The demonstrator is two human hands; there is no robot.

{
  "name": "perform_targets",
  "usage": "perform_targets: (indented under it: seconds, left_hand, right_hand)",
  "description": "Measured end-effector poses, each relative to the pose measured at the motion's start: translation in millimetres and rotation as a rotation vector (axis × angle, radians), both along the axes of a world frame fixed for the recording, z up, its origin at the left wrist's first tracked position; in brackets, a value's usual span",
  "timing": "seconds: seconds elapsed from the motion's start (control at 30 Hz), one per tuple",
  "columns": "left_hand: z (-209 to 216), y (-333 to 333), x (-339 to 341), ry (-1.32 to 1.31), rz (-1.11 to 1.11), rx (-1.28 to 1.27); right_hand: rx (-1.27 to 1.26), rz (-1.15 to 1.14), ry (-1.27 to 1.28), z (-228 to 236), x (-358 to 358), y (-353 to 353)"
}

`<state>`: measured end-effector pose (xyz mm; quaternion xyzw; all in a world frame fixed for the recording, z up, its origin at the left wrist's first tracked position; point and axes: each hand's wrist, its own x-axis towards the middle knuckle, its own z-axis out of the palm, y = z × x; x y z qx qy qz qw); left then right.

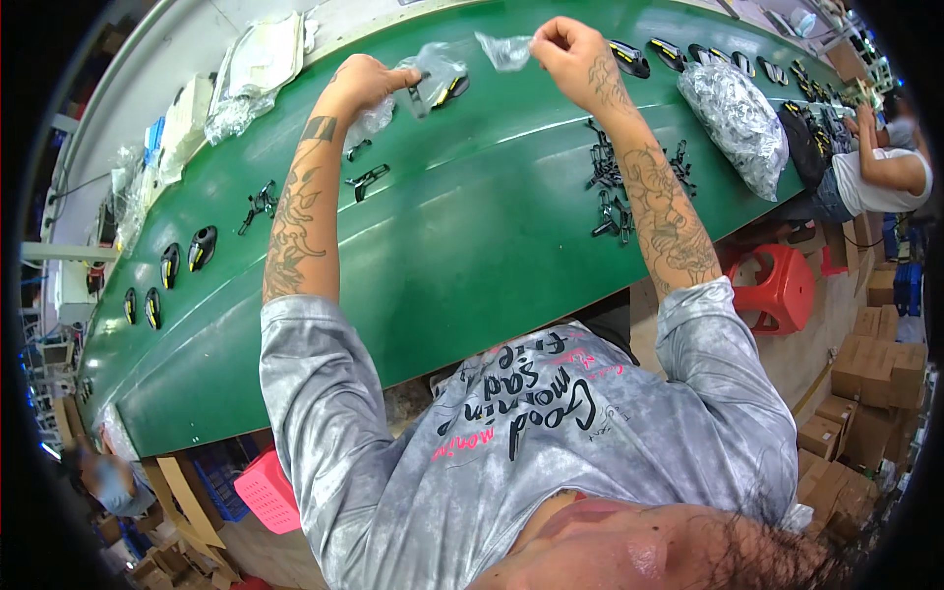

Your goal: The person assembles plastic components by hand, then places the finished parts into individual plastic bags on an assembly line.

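My left hand (pixel 362 81) is closed over the far part of the green table. Its thumb and fingers pinch a clear plastic bag (pixel 440 61), and a small black part (pixel 415 96) shows at the thumb; whether it is inside the bag I cannot tell. Right beside that bag lies a black and yellow shell-shaped piece (pixel 452 92). To the right, my right hand (pixel 570 61) pinches another clear plastic bag (pixel 504 52) by its edge, raised off the table. Black bracket-like parts (pixel 368 181) lie below my left hand.
Loose black brackets (pixel 607 162) are heaped by my right forearm. A big sack of clear bags (pixel 736 123) sits right of them. Black and yellow shells (pixel 202 248) line the green table (pixel 472 265) on both sides. A co-worker (pixel 875 172) works at the right, near a red stool (pixel 777 290).
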<state>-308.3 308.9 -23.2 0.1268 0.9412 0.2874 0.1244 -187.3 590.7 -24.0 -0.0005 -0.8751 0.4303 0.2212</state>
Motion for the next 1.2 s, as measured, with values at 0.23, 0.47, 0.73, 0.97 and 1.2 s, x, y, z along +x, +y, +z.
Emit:
perform_targets:
  seconds: [0.23, 0.47, 0.73, 0.97, 1.2]
  left_hand:
    - [-27, 12, -13, 0.004, -0.08, 0.122]
    - [-20, 21, -4, 0.54, -0.107, -0.023]
    - [-38, -97, -33, -0.128, 0.139, -0.58]
    - [-104, -96, 24, 0.129, 0.187, -0.141]
    - [-26, -41, -22, 0.465, -0.058, -0.301]
  right_hand:
    - [-0.146, 0.071, 0.001, -54, 19, 6]
    - [-0.348, 0.058, -0.116, -79, 45, 32]
    - [-0.447, 0.095, -0.079, -85, 65, 46]
    - [-0.524, 0.124, -0.144, -93, 73, 45]
    - [-0.481, 0.129, -0.129, -81, 71, 41]
